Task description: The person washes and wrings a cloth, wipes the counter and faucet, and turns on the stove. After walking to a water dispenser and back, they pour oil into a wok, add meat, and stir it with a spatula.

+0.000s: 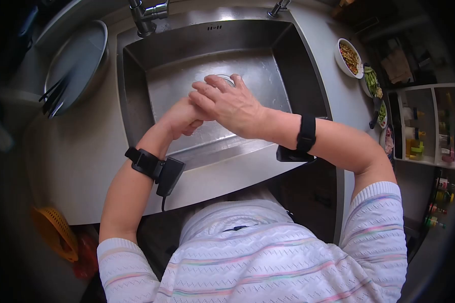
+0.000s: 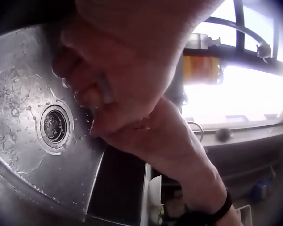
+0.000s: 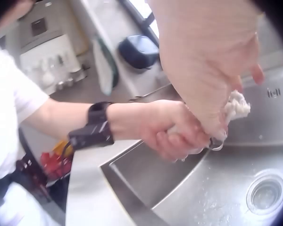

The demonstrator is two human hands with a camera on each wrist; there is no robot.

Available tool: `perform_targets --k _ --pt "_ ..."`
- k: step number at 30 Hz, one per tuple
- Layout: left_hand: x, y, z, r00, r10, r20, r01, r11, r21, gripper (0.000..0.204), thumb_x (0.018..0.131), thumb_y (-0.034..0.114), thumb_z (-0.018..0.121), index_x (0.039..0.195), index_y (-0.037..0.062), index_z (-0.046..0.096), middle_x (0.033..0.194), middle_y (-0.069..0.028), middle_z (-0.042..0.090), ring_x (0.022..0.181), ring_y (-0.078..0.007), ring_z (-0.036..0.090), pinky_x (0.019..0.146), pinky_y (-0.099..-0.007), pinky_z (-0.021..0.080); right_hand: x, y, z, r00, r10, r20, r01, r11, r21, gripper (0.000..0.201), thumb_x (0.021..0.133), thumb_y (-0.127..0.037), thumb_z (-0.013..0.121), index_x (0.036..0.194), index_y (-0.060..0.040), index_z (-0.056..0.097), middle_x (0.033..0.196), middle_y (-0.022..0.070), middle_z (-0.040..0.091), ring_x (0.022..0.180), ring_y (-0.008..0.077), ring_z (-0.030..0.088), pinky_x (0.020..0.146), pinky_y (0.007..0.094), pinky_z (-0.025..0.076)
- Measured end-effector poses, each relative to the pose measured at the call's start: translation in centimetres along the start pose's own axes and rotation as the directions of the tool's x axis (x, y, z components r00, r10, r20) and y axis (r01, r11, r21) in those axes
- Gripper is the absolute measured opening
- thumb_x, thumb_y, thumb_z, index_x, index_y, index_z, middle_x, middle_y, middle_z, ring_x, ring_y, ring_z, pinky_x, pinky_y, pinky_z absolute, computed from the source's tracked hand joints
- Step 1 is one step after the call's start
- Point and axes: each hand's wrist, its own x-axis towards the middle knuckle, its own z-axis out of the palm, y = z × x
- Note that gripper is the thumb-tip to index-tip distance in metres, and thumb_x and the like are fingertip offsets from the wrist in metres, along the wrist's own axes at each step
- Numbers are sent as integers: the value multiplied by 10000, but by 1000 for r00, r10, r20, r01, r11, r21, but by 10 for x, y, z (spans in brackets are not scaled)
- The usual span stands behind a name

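stainless sink [image 1: 136, 91] lay wet beneath both hands, drain [image 3: 266, 194] open below. left hand [image 3: 177, 129] and right hand [image 1: 227, 103] were clasped together over a white wad [image 3: 236, 107], fingers curled on it; wringing probably went best low, over the basin.

I see a pale grey countertop [image 1: 81, 166] holding a steel sink [image 1: 136, 101], wet, drain [image 2: 54, 125] in its floor, a round metal tray [image 1: 81, 55] with dark utensils [image 1: 53, 98] left, a food bowl [image 1: 350, 58] right.
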Motion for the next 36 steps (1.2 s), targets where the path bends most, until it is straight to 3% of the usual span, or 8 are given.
perform_targets --k 4,7,18,23,29,31,32,36 --pt "-7 -10 11 854 93 512 96 939 -330 275 712 -4 560 520 114 403 453 50 281 356 -57 224 350 -233 165 -11 -5 -10 999 -13 -30 17 991 131 291 731 -209 609 976 -62 551 858 91 545 814 201 585 539 316 502" --pt "-10 -1 19 848 93 522 126 921 -369 324 674 -29 536 470 128 339 438 41 271 351 -61 214 352 -232 162 -2 8 -8 995 -62 -72 69 994 88 223 716 -213 609 867 -57 560 744 64 539 639 195 606 474 280 491" --pt "7 -7 32 993 30 -115 13 934 356 76 579 0 594 551 -4 522 487 -61 466 385 -151 399 370 -312 288 -5 10 36 875 207 437 -337 909 245 153 700 -129 613 830 -55 585 739 131 637 686 305 637 632 390 502" --pt "28 -25 33 875 481 -53 -122 325 938 137 596 65 620 709 -11 608 639 -196 600 616 -349 608 597 -404 476 -16 9 43 803 323 500 -529 773 350 143 673 -99 615 799 -30 617 759 176 636 741 338 625 673 398 494" --pt "20 -18 37 813 569 -125 4 209 978 243 653 174 658 858 46 633 769 -196 634 757 -368 615 674 -421 491 -16 28 53 732 222 644 -557 739 378 163 700 -157 647 785 -19 632 778 172 638 753 276 634 619 336 493" --pt "15 -12 34 862 494 -113 10 205 979 296 662 221 676 884 33 618 779 -191 640 748 -362 622 675 -416 491 -18 39 18 555 85 828 -803 317 505 276 729 -291 692 876 -60 658 793 127 637 737 196 624 541 284 489" --pt "13 -7 32 905 414 -96 13 200 980 356 671 268 694 910 21 602 789 -186 645 739 -356 630 677 -411 490 -23 43 7 570 77 818 -818 142 557 460 722 -372 717 998 -14 635 898 114 635 722 182 598 543 275 495" --pt "1 -13 34 861 508 -17 -210 386 898 432 706 397 704 886 18 602 770 -125 651 649 -283 631 605 -370 486 -35 40 1 718 215 662 -695 168 699 322 822 -251 649 1022 0 643 888 105 641 793 169 607 626 274 514"
